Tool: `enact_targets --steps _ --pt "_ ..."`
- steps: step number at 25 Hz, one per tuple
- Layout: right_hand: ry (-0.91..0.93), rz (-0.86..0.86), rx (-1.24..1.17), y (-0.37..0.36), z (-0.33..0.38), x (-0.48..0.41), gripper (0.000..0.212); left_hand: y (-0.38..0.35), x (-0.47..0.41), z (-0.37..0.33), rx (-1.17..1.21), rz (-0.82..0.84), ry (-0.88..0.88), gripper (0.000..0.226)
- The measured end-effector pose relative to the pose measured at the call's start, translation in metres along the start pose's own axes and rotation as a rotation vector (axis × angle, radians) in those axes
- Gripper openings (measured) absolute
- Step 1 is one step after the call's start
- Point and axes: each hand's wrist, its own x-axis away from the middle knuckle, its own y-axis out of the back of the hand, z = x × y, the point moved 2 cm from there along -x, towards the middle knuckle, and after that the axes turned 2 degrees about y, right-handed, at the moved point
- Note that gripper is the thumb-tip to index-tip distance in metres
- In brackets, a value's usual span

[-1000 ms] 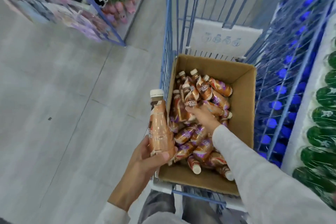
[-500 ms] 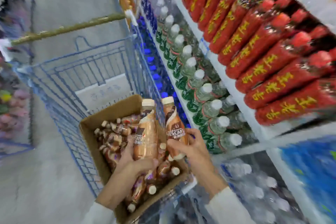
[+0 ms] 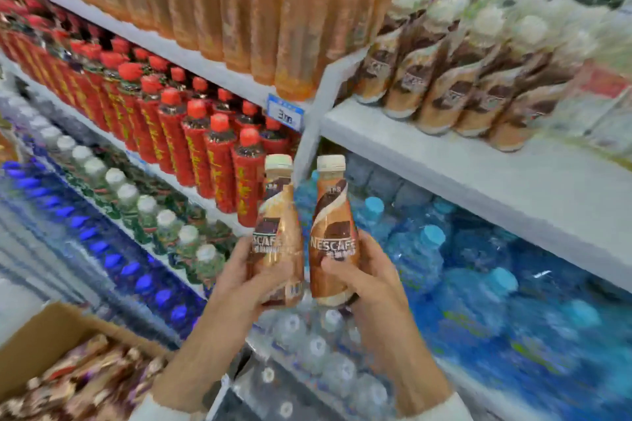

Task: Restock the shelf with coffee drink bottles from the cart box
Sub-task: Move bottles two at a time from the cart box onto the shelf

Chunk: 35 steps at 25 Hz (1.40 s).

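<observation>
2 hands are held up below the shelf (image 3: 478, 174), forearms angled upward. The left hand (image 3: 239, 280) curls round the left bottle (image 3: 278, 236), thumb across its label; the right hand (image 3: 372, 280) grips the right bottle (image 3: 333, 232) likewise. Both bottles stand upright, just beside each other. The box (image 3: 44, 335) sits lower left of the shelf.

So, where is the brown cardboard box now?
In the head view the brown cardboard box is at the bottom left corner, left of the left hand and below the blue-capped bottles.
</observation>
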Motion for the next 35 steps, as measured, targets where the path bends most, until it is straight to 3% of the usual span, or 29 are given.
enact_targets --steps 3,6,12,16,19,26,31,35 --pt "0.114 -0.031 0.0 0.043 0.034 0.014 0.051 -0.051 0.004 -0.004 -0.168 0.11 -0.084 0.062" --pt "0.227 -0.117 0.037 0.078 0.072 0.023 0.056 -0.097 0.001 -0.019 -0.251 0.192 -0.172 0.069" --pt "0.41 -0.267 0.119 0.126 0.144 0.021 0.061 -0.19 -0.033 -0.044 -0.41 0.324 -0.354 0.068" --pt "0.486 -0.376 0.234 0.15 0.177 -0.003 0.053 -0.24 -0.069 -0.055 -0.518 0.399 -0.432 0.064" --pt "0.466 -0.386 0.318 0.162 0.184 -0.021 0.056 -0.265 -0.088 -0.053 -0.587 0.389 -0.523 0.068" --pt "0.441 -0.36 0.374 0.171 0.168 -0.035 0.064 -0.261 -0.104 -0.033 -0.636 0.393 -0.543 0.076" --pt "0.399 -0.523 0.542 0.165 0.157 -0.013 0.095 -0.251 -0.098 -0.031 -0.786 0.251 -0.653 0.085" --pt "0.509 -0.743 0.591 0.147 0.147 -0.01 0.064 -0.254 -0.097 -0.025 -0.767 0.173 -0.668 0.058"
